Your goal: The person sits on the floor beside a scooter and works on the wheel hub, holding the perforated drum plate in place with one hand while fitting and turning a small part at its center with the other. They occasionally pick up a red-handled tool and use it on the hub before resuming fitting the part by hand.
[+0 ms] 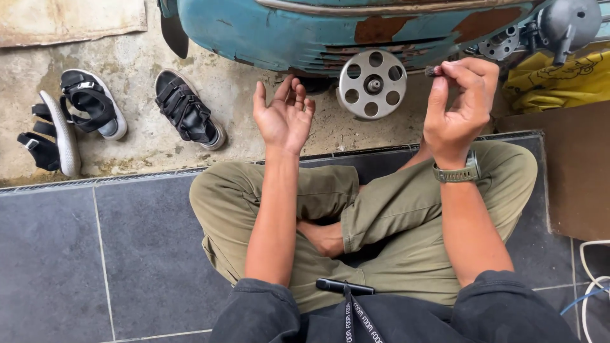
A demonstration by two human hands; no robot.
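While the right hand (459, 105) is raised in front of the scooter, its grip is pinched tight on a small dark part (433, 71), thumb and fingertips (452, 68) squeezing it at the top of the hand. Can't really tell what the part is, it's tiny and mostly hidden by the fingers, just a dark stubby end poking out to the left. It sits just beside the round silver hub plate (372, 84), the one with a ring of holes and a stub in the middle, not touching it from what I can see. There's a grey-green wristwatch (456, 173) on that wrist.

Left hand (284, 114) is doing nothing much: grip released, palm up, fingers loosely curled, holding nothing, hovering near the left side of that same hub plate.

Above both hands is the rusty teal scooter body (286, 32), paint flaking to brown in patches. Off to the right there's a grey metal engine piece (567, 22) and a yellow cloth or bag (559, 82) under it, plus a brown cardboard sheet (575, 165) lying on the floor.

Person is sitting cross-legged in olive trousers (387, 209) on the dark grey tiled floor (95, 267), dark sleeves pushed up. On the concrete (140, 63) to the left are black strappy sandals (187, 109), one standing near the scooter, more further left with one flipped on its side. White cable (594, 267) at the far right edge.
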